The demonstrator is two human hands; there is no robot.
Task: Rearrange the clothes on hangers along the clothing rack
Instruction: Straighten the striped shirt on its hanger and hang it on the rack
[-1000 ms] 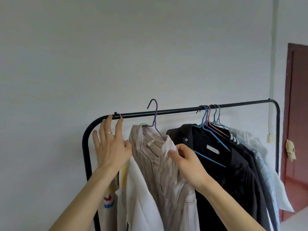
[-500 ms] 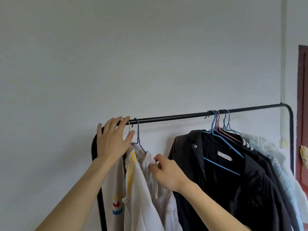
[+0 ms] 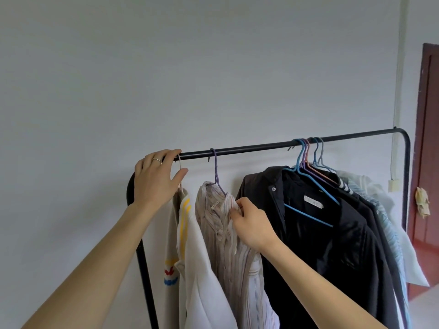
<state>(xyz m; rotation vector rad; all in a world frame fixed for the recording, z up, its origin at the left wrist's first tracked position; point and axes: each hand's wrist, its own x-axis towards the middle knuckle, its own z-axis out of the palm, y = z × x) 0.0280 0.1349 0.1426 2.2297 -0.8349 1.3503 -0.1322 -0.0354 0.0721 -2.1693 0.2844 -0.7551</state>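
Note:
A black clothing rack (image 3: 261, 146) spans the view. My left hand (image 3: 156, 176) curls over the rail's left end, beside the pale hook of a hanger carrying a white garment with yellow stripes (image 3: 190, 245). A beige striped shirt (image 3: 221, 224) hangs on a purple hanger (image 3: 215, 167) just right of it. My right hand (image 3: 249, 222) pinches that shirt's collar. Further right, a black shirt (image 3: 320, 233) on a blue hanger leads a tight bunch of several hangers (image 3: 308, 153) with dark and pale blue clothes.
A plain white wall stands behind the rack. A dark red door (image 3: 427, 138) is at the far right, past the rack's right post (image 3: 406, 181). A white cable duct with a small box (image 3: 394, 186) runs down the wall there.
The striped shirt on its purple hanger slid left along the rail, from mid-rack to beside the white garment. My left hand rose from the garments onto the rail. A gap opened before the black shirt.

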